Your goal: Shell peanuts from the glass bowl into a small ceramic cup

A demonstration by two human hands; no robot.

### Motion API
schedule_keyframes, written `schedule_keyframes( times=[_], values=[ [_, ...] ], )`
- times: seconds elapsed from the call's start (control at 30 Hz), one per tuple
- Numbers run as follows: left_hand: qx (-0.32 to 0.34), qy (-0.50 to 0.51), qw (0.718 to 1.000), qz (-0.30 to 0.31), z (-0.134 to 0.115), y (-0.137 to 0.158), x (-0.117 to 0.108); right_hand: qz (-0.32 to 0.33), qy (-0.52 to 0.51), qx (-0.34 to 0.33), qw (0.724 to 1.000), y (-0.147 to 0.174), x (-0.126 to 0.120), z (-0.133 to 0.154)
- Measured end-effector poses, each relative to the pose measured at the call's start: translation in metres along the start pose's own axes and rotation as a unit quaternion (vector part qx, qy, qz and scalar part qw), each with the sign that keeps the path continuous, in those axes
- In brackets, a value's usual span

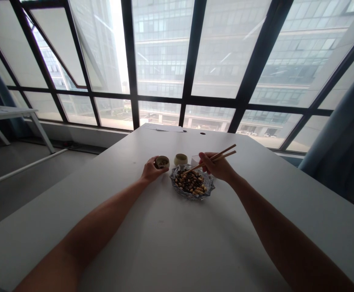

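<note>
My left hand [151, 169] is wrapped round a small round cup [162, 162], its mouth turned partly toward me and some small dark and pale pieces inside. In my right hand [215, 165] is a pair of wooden chopsticks [225, 153]. Their tips reach down to the far left part of a clear scalloped glass bowl [209, 194]. The bowl holds a heap of mixed nuts and dark seeds [192, 182]; whether the tips pinch a piece is too small to tell. Just behind the bowl stands a second small cup [181, 159].
A clear box-like container [195, 160] stands behind the bowl, partly hidden by my right hand. Papers [161, 127] lie at the far edge of the white table [128, 235], near two dark round holes. Windows rise beyond; another table [6, 111] stands at left.
</note>
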State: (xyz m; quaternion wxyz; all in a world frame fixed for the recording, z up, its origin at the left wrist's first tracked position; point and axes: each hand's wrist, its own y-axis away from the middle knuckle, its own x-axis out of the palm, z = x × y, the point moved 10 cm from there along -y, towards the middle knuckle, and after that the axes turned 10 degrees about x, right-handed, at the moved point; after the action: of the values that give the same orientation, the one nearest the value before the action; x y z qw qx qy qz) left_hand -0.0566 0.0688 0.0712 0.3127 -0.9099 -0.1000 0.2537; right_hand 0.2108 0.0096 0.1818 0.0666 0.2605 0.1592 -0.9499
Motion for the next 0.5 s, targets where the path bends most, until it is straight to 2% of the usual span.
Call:
schedule_keyframes(
  times=[0.23,0.5],
  values=[
    [-0.013,-0.008,1.000,0.014,0.004,0.000,0.002,0.027,0.013,0.026,0.999,-0.005,0.013,-0.015],
    [-0.021,-0.017,1.000,0.002,0.010,0.001,0.002,0.043,0.000,0.034,0.998,-0.003,0.014,-0.013]
  ],
)
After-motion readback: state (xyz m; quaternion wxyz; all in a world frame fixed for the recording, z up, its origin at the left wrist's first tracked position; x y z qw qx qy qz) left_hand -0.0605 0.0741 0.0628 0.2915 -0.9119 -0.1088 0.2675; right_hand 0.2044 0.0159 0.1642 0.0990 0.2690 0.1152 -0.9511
